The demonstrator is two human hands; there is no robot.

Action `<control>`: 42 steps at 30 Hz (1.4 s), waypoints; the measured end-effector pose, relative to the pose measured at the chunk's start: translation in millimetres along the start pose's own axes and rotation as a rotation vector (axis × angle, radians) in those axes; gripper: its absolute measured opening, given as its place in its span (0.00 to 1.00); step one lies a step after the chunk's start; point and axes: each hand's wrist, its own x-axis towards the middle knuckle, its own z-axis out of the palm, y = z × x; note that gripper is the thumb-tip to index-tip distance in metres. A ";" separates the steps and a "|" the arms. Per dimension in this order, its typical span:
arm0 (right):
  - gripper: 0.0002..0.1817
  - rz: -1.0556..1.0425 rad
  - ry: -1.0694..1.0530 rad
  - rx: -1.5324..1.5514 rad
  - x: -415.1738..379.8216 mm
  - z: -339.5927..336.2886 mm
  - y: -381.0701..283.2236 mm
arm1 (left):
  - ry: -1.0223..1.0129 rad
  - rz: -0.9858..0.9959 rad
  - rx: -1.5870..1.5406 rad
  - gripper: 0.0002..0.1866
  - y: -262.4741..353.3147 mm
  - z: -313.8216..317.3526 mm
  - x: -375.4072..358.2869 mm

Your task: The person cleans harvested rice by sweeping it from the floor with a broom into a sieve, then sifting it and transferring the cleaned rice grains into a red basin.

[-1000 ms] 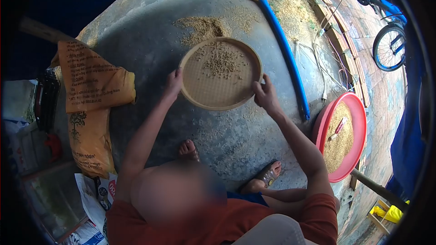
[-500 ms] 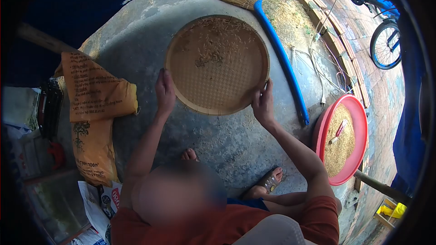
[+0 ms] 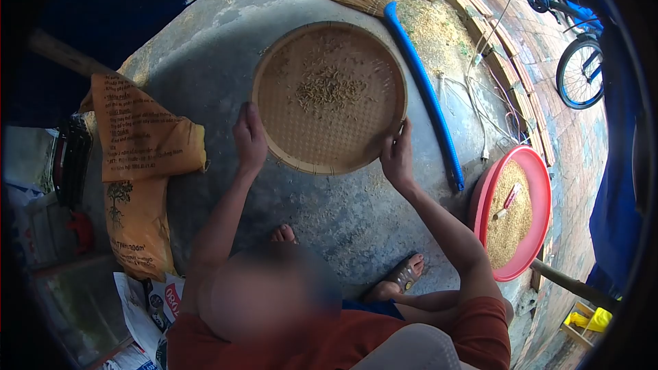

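Left hand, right hand grasp round tan woven-bamboo tray by near side edges; loose brown grains beyond, midway between.

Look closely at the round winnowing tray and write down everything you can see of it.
The winnowing tray is round, shallow and tan, seemingly bamboo, with a woven base and a raised, paler rim that looks tied at intervals. Grains show over its base, thickest near the middle. The left hand grips its left edge, the right hand its lower right edge. It is held above the concrete floor, its inside facing the camera.
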 end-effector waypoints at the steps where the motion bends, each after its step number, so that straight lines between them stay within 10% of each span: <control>1: 0.24 -0.025 0.033 0.032 -1.5 0.6 2.2 | 0.029 0.073 0.003 0.24 6.0 0.9 -1.0; 11: 0.19 0.284 -0.206 -0.119 -19.4 8.5 58.0 | -0.211 -0.202 0.301 0.23 -84.0 12.6 -32.6; 17: 0.22 -0.141 0.087 -0.010 -5.2 0.7 7.8 | -0.032 -0.008 0.085 0.22 -6.8 7.7 -10.8; 26: 0.23 0.337 -0.277 -0.144 -23.4 17.5 56.3 | -0.236 -0.173 0.370 0.22 -102.5 9.3 -34.3; 35: 0.20 0.027 -0.030 0.215 -3.7 8.5 -1.6 | 0.013 0.202 -0.002 0.20 12.3 -4.3 2.2; 42: 0.24 0.112 -0.168 -0.230 -32.5 19.6 52.5 | -0.202 -0.046 0.354 0.19 -104.1 10.9 -40.5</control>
